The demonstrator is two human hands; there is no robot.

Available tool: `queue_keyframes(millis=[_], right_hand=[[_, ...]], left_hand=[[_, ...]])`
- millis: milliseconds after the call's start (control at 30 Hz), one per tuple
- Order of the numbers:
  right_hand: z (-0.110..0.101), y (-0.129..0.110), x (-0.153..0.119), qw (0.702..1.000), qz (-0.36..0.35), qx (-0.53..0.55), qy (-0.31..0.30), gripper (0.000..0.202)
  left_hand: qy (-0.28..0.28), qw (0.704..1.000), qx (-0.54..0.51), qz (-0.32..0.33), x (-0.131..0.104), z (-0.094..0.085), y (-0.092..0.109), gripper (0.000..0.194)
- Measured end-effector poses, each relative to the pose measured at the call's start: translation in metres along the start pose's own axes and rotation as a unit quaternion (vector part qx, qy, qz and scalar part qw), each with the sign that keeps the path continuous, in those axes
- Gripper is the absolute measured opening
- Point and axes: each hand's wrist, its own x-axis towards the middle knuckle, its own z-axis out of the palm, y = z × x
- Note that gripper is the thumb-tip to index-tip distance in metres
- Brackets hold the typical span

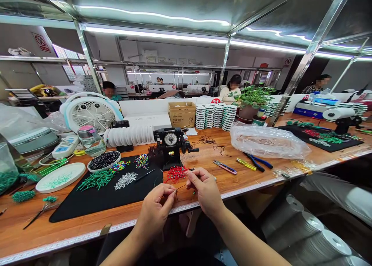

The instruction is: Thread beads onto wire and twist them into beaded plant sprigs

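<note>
Near the table's front edge, my left hand [155,208] is closed in a pinch on a thin dark cord [181,187]. The cord runs across to my right hand [205,189], whose thumb and forefinger are also pinched together, with a short dark end sticking up above them. Just behind the fingers lies a pile of red pieces [176,173] with small light green tips. Beyond it stands a black hand-cranked winding machine [171,144] with a round dial, a row of white spools [130,136] to its left.
Left, a black mat [110,196] bears green pieces, coloured beads and small silvery parts, with a bowl of black beads [104,161] and a white plate [78,169] nearby. Right lie a cutter [225,167], a yellow screwdriver [246,164], pliers [260,162] and a plastic bag [269,142].
</note>
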Motion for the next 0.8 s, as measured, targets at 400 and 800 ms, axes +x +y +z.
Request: queue_keyframes(millis=[400, 800], right_hand=[[-0.007, -0.008, -0.016, 0.811, -0.225, -0.492, -0.223, 0.020], [0.005, 0.002, -0.028, 0.772, -0.225, -0.575, -0.154, 0.013]], left_hand=[[-0.002, 1.000, -0.001, 0.000, 0.002, 0.000, 0.000, 0.015], [0.010, 1.000, 0.009, -0.025, -0.003, -0.002, 0.016, 0.019]])
